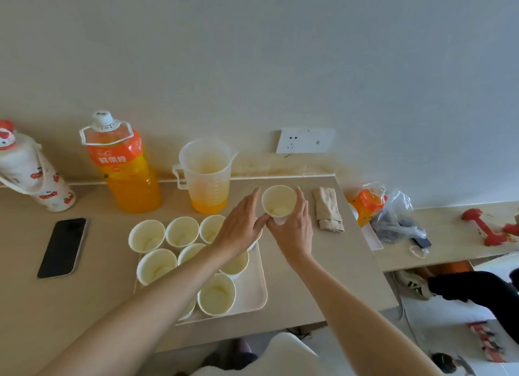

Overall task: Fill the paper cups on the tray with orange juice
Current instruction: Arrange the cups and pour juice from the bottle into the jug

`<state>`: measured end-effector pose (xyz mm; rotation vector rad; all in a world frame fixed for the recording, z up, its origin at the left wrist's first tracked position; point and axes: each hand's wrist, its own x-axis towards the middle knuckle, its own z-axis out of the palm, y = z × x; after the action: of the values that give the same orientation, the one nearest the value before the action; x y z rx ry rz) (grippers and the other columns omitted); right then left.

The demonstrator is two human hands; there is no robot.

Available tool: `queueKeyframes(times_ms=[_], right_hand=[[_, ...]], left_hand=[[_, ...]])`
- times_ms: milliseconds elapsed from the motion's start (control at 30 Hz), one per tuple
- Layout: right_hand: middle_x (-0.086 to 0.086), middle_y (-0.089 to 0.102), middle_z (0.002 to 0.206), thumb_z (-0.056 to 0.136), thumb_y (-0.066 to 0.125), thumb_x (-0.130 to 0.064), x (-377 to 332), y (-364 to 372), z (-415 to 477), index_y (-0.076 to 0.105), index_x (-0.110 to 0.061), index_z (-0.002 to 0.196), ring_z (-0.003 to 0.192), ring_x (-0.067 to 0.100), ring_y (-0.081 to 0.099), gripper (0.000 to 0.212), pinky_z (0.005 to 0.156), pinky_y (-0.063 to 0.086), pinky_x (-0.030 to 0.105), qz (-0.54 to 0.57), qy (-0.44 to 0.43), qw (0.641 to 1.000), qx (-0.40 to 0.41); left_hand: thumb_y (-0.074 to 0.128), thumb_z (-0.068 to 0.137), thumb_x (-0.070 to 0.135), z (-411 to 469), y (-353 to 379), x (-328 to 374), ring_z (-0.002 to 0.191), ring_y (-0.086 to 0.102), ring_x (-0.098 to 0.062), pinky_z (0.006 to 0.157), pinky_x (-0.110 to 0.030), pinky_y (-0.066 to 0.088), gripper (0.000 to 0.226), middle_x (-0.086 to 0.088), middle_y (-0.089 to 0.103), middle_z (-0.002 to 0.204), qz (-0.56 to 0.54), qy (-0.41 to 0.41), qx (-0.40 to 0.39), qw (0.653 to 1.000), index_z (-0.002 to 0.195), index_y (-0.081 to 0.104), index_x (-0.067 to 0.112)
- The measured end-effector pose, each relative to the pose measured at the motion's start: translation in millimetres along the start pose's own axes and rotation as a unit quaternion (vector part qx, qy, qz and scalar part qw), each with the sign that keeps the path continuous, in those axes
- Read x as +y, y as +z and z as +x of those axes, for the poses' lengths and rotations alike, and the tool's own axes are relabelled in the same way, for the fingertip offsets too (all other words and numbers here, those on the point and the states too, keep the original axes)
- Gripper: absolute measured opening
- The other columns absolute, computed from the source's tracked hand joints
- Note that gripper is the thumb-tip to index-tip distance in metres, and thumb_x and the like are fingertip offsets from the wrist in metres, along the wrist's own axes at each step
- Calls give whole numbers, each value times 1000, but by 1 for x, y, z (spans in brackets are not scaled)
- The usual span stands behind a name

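A beige counter (98,291) runs along a white wall. Just beyond the far right corner of the white tray (252,294), one paper cup (279,200) is tipped toward the camera, its inside pale. The right hand (293,231) has thumb and fingers wrapped round it; the left hand (240,226) lies close beside it, fingers straight, gripping nothing. The other cups (147,235) stand on the tray, with the measuring jug (207,176), a little juice in its bottom, and the orange juice bottle (123,167) behind them

White paper cups (146,235) upright, empty, clustered on white tray (252,297); separate cup (278,201) just past tray's far edge; juice bottle (123,167) capped, pitcher (206,176) holding shallow juice, both behind tray
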<state>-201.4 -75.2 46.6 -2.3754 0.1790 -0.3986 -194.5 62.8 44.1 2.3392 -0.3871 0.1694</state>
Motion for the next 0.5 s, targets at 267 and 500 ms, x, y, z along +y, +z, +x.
queueKeyframes(times_ms=[267,500], right_hand=[[10,53,134,74,80,-36,-52,26,-3,29,-10,149,121,30,53,94,101,38,36,31,-107,994,-14],[13,62,125,74,57,-65,-138,69,-31,28,-11,141,106,30,58,91,93,44,38,53,-219,974,4]], left_hand=[[55,94,39,-15,-52,-21,133,41,-13,98,-37,47,75,1,36,150,-34,-14,80,996,152,13,19],[75,76,48,-55,-125,-57,134,39,-16,103,-34,44,97,-4,37,149,-59,-52,181,980,150,18,20]])
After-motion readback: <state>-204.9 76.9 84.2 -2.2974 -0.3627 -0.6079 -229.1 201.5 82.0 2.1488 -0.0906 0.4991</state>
